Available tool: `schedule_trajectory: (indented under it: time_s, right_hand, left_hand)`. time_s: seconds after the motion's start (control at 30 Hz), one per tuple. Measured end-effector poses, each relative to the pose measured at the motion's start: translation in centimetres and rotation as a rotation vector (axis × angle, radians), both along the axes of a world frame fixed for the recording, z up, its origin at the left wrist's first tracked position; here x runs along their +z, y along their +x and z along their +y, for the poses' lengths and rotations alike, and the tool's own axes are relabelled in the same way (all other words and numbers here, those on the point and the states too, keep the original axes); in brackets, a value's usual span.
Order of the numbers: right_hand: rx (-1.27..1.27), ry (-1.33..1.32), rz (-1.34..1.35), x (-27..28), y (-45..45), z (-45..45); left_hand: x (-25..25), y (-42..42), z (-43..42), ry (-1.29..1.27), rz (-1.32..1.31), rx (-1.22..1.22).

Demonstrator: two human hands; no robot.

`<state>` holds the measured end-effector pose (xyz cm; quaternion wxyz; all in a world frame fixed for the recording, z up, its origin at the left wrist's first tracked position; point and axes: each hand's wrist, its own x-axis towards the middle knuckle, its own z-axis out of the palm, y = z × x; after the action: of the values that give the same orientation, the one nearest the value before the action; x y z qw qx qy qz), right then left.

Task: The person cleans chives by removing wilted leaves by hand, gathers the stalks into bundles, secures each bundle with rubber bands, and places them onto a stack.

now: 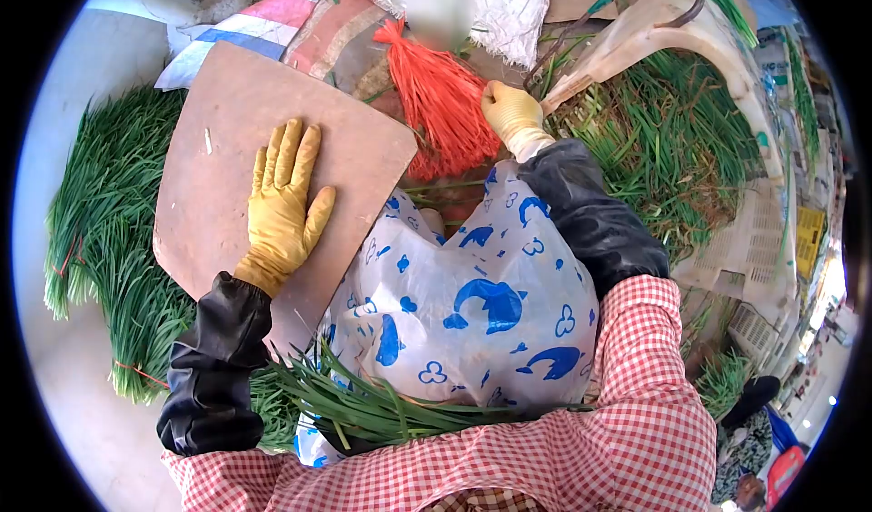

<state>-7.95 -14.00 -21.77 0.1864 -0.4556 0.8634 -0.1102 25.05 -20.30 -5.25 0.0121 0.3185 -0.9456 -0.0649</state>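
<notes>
My left hand (283, 205), in a yellow rubber glove, lies flat on a brown board (204, 194) with its fingers stretched out and the thumb apart. My right hand (510, 112), gloved alike, is closed at the right edge of a bunch of red plastic strings (436, 99). Strands lie against its fingers, but what they pinch, if anything, is hidden. A white plastic apron (454, 357) with blue dolphins covers my lap. Long green chives (391, 412) rest across the apron close to my body.
Tied bundles of chives (136, 303) lie at the left, beside and partly behind the board. To the right, a cut-open white plastic crate (727, 258) holds loose green and brownish leaves (672, 139). White woven sacking (509, 12) lies at the back. Another person (749, 439) shows at the lower right.
</notes>
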Motion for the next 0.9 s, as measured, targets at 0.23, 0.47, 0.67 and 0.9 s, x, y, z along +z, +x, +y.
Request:
schedule_trajectory:
  time_s: [0.23, 0.47, 0.67, 0.9]
  right_hand:
    - [0.019, -0.067, -0.02, -0.1, 1.4, 2.8]
    - [0.715, 0.768, 0.298, -0.4, -3.2, 23.6]
    - [0.458, 0.676, 0.787, 10.6, -7.6, 23.8]
    - [1.018, -0.529, 0.51, 31.6, 13.0, 8.3]
  left_hand:
    - [-0.3, 0.5, 0.0, -0.034, 0.011, -0.017]
    - [-0.2, 1.1, -0.1, -0.078, 0.061, 0.023]
    - [-0.8, 2.4, -0.4, -0.07, 0.186, -0.047]
    - [0.8, 13.6, 0.2, 0.336, 1.102, 0.514]
